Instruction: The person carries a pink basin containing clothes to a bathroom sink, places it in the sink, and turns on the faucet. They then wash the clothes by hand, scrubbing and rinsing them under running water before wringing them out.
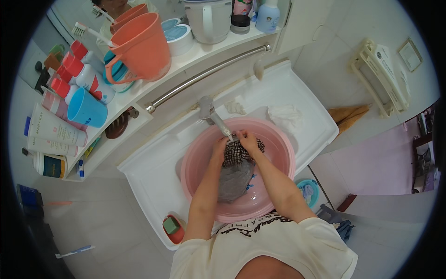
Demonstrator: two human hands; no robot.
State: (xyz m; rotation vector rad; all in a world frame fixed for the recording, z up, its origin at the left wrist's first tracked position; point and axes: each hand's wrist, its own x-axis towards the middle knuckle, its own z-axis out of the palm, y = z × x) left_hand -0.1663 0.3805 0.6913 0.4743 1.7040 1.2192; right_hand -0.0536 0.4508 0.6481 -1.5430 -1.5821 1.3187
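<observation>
A dark checked cloth (237, 152) is bunched up between my hands, just below the spout of the metal faucet (217, 118). My left hand (220, 148) grips its left side with bent fingers. On the other side my right hand (248, 141) pinches the upper edge near the spout tip. Grey thin fabric (234, 181) hangs from the checked part down into the pink basin (284, 204), which sits in the white sink (144, 195). Blue printed marks show on the basin's floor. My fingertips are partly hidden behind the cloth.
A shelf above holds an orange mug (144, 49), a blue cup (87, 108), tubes and bottles. A metal rail (209, 76) runs under it. Green soap (171, 225) lies in a red dish at the sink's left front; white cloth (284, 118) lies right. A blue bucket (316, 193) stands below.
</observation>
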